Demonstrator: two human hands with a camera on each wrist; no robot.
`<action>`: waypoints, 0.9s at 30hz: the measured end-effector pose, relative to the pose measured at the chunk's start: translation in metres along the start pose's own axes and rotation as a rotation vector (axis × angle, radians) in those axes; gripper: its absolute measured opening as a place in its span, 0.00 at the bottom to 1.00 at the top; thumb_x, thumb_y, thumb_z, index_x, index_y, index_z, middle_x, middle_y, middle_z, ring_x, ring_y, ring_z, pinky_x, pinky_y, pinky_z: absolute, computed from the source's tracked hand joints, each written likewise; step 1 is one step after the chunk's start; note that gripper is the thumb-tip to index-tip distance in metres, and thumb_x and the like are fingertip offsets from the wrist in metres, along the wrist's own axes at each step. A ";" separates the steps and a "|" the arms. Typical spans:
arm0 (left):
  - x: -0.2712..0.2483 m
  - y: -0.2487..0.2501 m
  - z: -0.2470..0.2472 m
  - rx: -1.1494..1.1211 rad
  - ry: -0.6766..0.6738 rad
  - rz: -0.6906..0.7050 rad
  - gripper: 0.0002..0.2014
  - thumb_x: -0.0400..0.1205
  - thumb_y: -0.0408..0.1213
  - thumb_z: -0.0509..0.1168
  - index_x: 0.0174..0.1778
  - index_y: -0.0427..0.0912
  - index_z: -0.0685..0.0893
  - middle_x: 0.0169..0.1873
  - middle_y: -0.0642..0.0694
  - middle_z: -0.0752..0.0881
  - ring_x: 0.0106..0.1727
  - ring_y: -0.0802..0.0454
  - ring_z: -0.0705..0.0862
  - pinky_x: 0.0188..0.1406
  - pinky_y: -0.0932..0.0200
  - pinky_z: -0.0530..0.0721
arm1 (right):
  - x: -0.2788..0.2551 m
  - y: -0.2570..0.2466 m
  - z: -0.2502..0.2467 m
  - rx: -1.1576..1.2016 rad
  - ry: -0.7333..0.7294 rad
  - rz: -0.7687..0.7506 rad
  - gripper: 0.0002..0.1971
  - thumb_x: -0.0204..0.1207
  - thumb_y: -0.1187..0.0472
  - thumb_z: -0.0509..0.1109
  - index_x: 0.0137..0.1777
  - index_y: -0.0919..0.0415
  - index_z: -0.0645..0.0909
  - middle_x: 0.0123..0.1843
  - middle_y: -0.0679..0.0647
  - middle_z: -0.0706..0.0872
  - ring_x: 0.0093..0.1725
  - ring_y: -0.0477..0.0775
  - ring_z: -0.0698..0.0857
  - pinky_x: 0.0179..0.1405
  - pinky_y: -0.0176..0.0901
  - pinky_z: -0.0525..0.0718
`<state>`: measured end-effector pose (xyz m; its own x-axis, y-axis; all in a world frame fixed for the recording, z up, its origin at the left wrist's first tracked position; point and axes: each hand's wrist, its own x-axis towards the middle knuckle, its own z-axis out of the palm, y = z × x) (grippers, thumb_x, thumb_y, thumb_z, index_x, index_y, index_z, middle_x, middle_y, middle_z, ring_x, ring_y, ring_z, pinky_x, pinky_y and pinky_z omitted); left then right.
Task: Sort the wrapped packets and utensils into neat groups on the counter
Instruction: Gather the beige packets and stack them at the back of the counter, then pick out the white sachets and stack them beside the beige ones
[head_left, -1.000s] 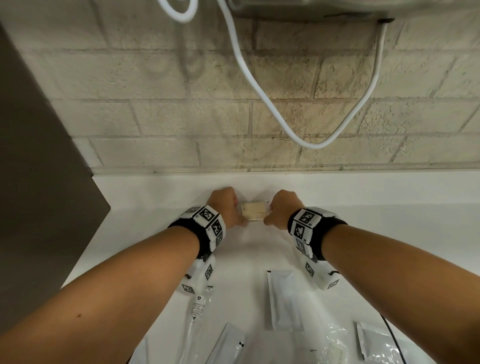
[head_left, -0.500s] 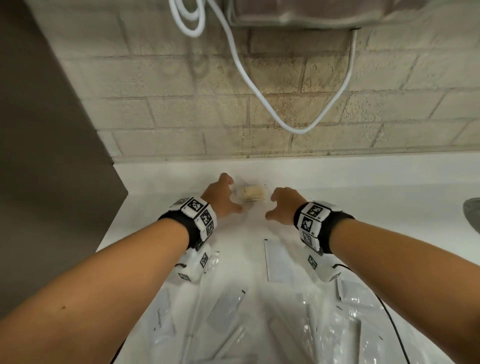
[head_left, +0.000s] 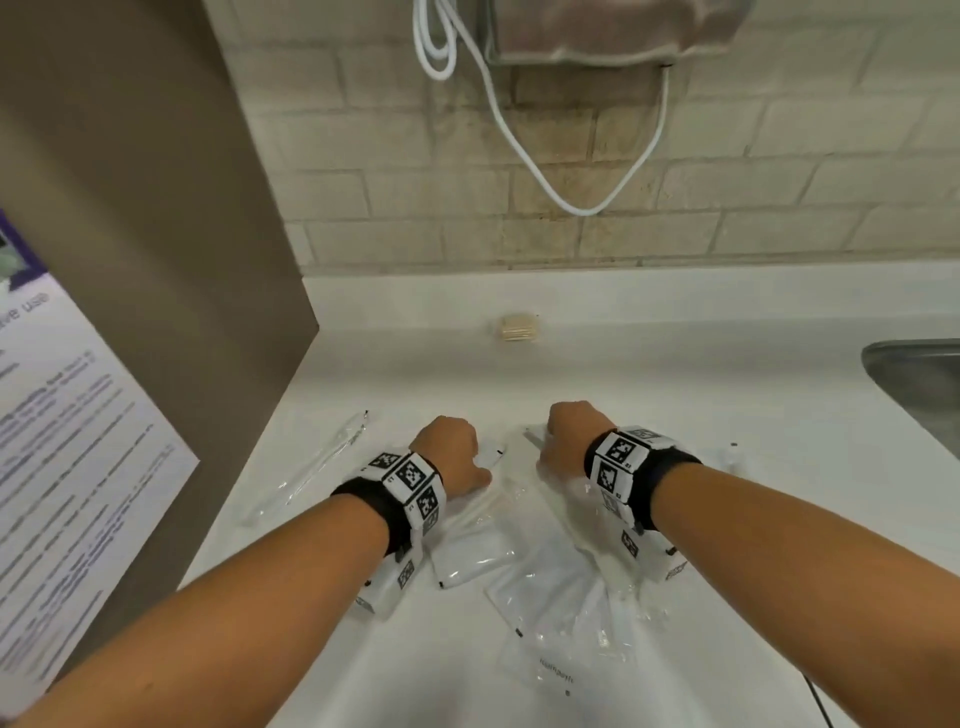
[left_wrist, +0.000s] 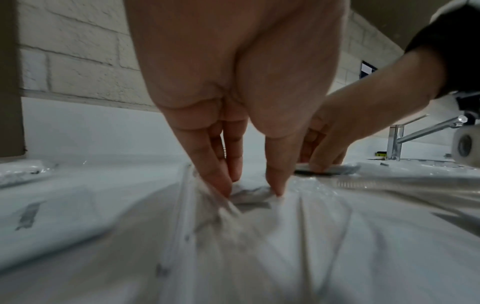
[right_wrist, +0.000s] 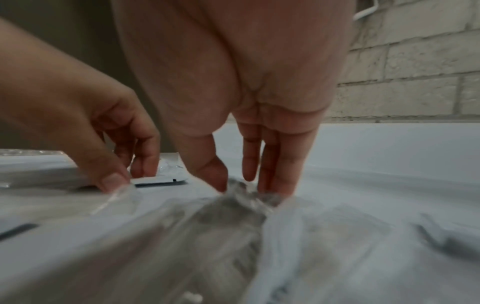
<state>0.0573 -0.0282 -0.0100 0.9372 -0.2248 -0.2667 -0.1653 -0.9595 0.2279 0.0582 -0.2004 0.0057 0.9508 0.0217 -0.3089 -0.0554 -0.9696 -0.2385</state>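
I'm seeing both hands pulling back from the rear of the worktop — a sec ago they were squaring up the small tan bundle near the back edge, and it's now sitting there alone, looks placed. So one group is prob. done and I'm moving on to the pile of packets nearer me, w/ a long clear-wrapped utensil lying apart to the left.

Left hand is coming down fingers-first, thumb and fingertips pinching a crinkled white packet. Right hand is doing the same on a clear plastic wrapper, fingers curled in on it. Can't tell what's inside either — too blurred.

Worktop is plain white, glossy, running to a pale brick wall w/ a white cable looping down. Brown panel standing at left, sink edge showing at right.
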 end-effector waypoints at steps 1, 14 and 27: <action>-0.004 0.000 0.002 -0.016 0.013 -0.004 0.09 0.74 0.44 0.69 0.35 0.43 0.80 0.38 0.44 0.81 0.41 0.45 0.83 0.39 0.57 0.81 | -0.005 0.001 0.000 0.044 0.025 -0.009 0.08 0.74 0.61 0.69 0.50 0.64 0.81 0.50 0.58 0.84 0.50 0.59 0.86 0.40 0.44 0.83; -0.033 -0.015 -0.012 -0.645 0.089 0.014 0.11 0.84 0.32 0.62 0.57 0.39 0.87 0.51 0.45 0.87 0.48 0.43 0.89 0.54 0.47 0.89 | -0.045 0.008 -0.019 0.573 0.104 -0.117 0.06 0.76 0.68 0.62 0.47 0.67 0.80 0.42 0.57 0.80 0.41 0.54 0.77 0.36 0.40 0.74; -0.069 -0.014 0.003 -0.334 0.011 0.119 0.15 0.69 0.50 0.78 0.45 0.50 0.84 0.44 0.52 0.85 0.45 0.55 0.82 0.40 0.67 0.78 | -0.089 0.005 0.003 0.318 -0.109 -0.188 0.14 0.70 0.55 0.74 0.52 0.57 0.76 0.44 0.50 0.81 0.43 0.52 0.81 0.38 0.39 0.78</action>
<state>-0.0065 0.0003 0.0024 0.9211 -0.3276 -0.2101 -0.1652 -0.8179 0.5512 -0.0273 -0.2063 0.0292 0.9164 0.2344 -0.3243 0.0090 -0.8224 -0.5688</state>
